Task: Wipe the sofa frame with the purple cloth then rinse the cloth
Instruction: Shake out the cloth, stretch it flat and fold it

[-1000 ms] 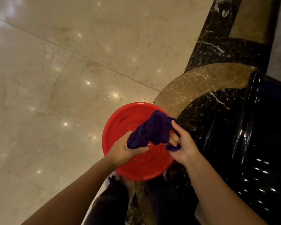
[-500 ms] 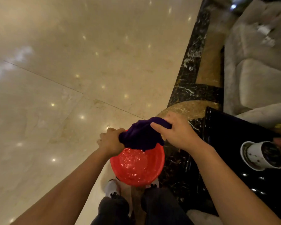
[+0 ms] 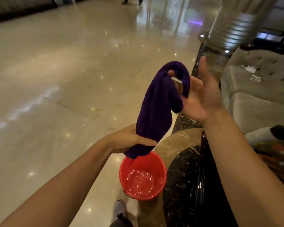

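Observation:
The purple cloth (image 3: 159,108) hangs stretched upright between my two hands, above a red basin (image 3: 143,177) that stands on the floor with water in it. My left hand (image 3: 129,140) is closed around the cloth's lower end, just over the basin's rim. My right hand (image 3: 202,95) is raised with the palm open; the cloth's upper end is looped over its fingers. The beige tufted sofa (image 3: 259,89) stands to the right, apart from both hands.
A glossy black table (image 3: 195,185) edges the basin on the right. A silver ribbed column (image 3: 231,31) rises behind my right hand. Polished marble floor (image 3: 56,79) spreads to the left. My shoe (image 3: 120,208) is below the basin. Someone's legs show far off.
The view has tilted up from the basin to the room. Both hands have lifted the cloth out of the basin and drawn it out lengthwise, right hand high, left hand low.

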`<control>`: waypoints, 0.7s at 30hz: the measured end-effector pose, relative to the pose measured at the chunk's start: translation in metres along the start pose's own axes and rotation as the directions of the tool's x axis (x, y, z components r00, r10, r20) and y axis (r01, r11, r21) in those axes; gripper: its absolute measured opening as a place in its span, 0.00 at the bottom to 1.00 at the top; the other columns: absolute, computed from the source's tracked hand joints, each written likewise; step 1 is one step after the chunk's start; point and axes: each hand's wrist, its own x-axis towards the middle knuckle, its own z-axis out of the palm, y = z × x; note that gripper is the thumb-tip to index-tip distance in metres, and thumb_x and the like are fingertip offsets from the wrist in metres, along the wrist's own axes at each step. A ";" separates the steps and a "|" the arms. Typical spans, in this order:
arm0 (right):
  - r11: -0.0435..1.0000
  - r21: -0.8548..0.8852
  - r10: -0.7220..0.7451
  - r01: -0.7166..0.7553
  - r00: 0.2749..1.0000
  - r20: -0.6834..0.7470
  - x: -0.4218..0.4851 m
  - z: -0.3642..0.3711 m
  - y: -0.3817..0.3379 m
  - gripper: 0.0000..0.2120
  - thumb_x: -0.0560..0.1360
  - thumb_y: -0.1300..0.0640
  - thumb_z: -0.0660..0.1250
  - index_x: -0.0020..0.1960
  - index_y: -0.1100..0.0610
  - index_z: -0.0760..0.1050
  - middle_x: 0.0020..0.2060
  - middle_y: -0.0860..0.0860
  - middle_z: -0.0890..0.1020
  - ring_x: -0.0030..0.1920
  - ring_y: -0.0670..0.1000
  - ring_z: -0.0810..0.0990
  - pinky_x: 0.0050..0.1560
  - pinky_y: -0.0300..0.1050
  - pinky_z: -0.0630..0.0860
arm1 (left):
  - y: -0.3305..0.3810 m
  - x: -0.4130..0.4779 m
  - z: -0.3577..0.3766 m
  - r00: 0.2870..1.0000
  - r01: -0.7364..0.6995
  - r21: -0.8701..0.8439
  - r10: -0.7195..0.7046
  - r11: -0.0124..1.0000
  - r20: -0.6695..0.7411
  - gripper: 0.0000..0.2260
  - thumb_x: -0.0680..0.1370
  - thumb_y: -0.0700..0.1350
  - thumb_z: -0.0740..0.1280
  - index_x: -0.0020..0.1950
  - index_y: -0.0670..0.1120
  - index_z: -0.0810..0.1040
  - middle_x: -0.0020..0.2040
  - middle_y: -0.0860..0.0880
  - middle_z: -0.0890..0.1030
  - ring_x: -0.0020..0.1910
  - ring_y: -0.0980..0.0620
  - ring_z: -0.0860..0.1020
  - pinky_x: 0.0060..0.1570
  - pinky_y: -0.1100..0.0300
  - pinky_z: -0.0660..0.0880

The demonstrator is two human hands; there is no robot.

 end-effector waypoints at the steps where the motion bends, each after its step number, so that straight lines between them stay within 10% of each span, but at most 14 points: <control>1: 0.992 0.125 -0.010 0.015 0.999 -0.038 -0.005 -0.005 0.003 0.31 0.78 0.35 0.60 0.66 0.59 0.76 0.59 0.57 0.83 0.63 0.59 0.78 0.73 0.58 0.65 | 0.009 -0.003 0.008 1.000 -0.006 -0.075 0.008 0.997 0.023 0.14 0.71 0.43 0.76 0.55 0.49 0.81 0.49 0.49 0.86 0.50 0.48 0.84 0.52 0.51 0.81; 4: 0.967 0.255 0.093 -0.021 0.958 -0.271 -0.042 -0.036 0.065 0.30 0.79 0.36 0.59 0.75 0.51 0.69 0.65 0.58 0.78 0.66 0.61 0.77 0.67 0.62 0.72 | 0.027 -0.007 0.033 0.996 0.026 -0.500 0.018 0.865 0.083 0.11 0.73 0.47 0.73 0.53 0.46 0.84 0.52 0.44 0.85 0.51 0.46 0.83 0.53 0.53 0.80; 7: 0.888 0.262 0.422 -0.379 0.897 -0.134 -0.089 -0.044 0.132 0.36 0.74 0.31 0.64 0.72 0.55 0.74 0.67 0.61 0.78 0.65 0.62 0.79 0.66 0.60 0.74 | 0.022 0.000 0.039 0.995 0.100 -0.713 -0.056 0.694 0.084 0.18 0.73 0.48 0.72 0.60 0.41 0.80 0.53 0.42 0.82 0.55 0.45 0.80 0.62 0.51 0.75; 11: 0.881 0.195 0.450 -0.432 0.891 -0.058 -0.111 -0.046 0.143 0.31 0.80 0.37 0.61 0.73 0.58 0.72 0.71 0.63 0.73 0.71 0.64 0.72 0.75 0.62 0.62 | -0.006 -0.003 0.034 0.988 0.076 -0.593 -0.143 0.802 -0.066 0.11 0.71 0.35 0.73 0.52 0.38 0.78 0.51 0.36 0.79 0.50 0.40 0.82 0.54 0.48 0.80; 15: 0.883 -0.130 0.388 -0.452 0.855 -0.344 -0.100 -0.038 0.134 0.15 0.81 0.63 0.64 0.66 0.64 0.76 0.57 0.61 0.85 0.55 0.58 0.85 0.52 0.50 0.84 | -0.031 -0.005 0.020 0.936 0.159 -0.506 -0.293 0.848 -0.197 0.22 0.68 0.26 0.73 0.59 0.35 0.72 0.56 0.34 0.82 0.51 0.38 0.83 0.48 0.46 0.82; 21: 0.858 -0.244 0.252 -0.451 0.785 -0.566 -0.070 -0.021 0.135 0.12 0.81 0.65 0.62 0.60 0.60 0.81 0.53 0.57 0.86 0.50 0.54 0.86 0.44 0.46 0.84 | -0.051 0.001 -0.018 0.934 0.285 -0.371 -0.343 0.884 -0.099 0.27 0.68 0.21 0.66 0.66 0.36 0.71 0.57 0.36 0.81 0.53 0.39 0.83 0.41 0.53 0.81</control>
